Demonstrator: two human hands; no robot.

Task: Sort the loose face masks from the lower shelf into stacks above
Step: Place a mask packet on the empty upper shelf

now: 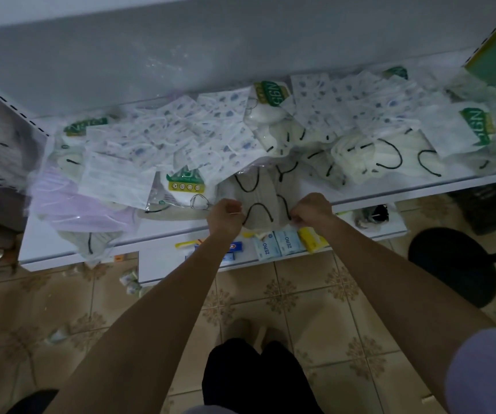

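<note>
The grip of the left hand (226, 215) is closed narrowly on the left edge of a pale mask with black ear loops (260, 204), and the grip of the right hand (311, 212) is pinched on its right edge, so that the mask is held stretched between the two fists at the front lip of the upper shelf (61, 243). The task is judged to be at an early or middle stage: the upper shelf is covered by a disordered spread of printed white masks (187, 138), green-labelled packets (270, 92), a lilac bundle (70, 198) at the left and further pale masks with black loops (384, 156) at the right, and no squared stack can be made out among them. On the lower shelf (163, 264), only small boxes (279, 243) and a dark item (375, 215) are seen; whether loose masks remain there cannot be told, since most of it is hidden. Open room is scarce: bare shelf surface is found only along the front strip at the left corner and at the right of the hands. The front edge lies just under the wrists, and several masks at the left overhang it, so a slide to the tiled floor (285, 294) is judged possible. A black stool (453, 264) stands near on the right
</note>
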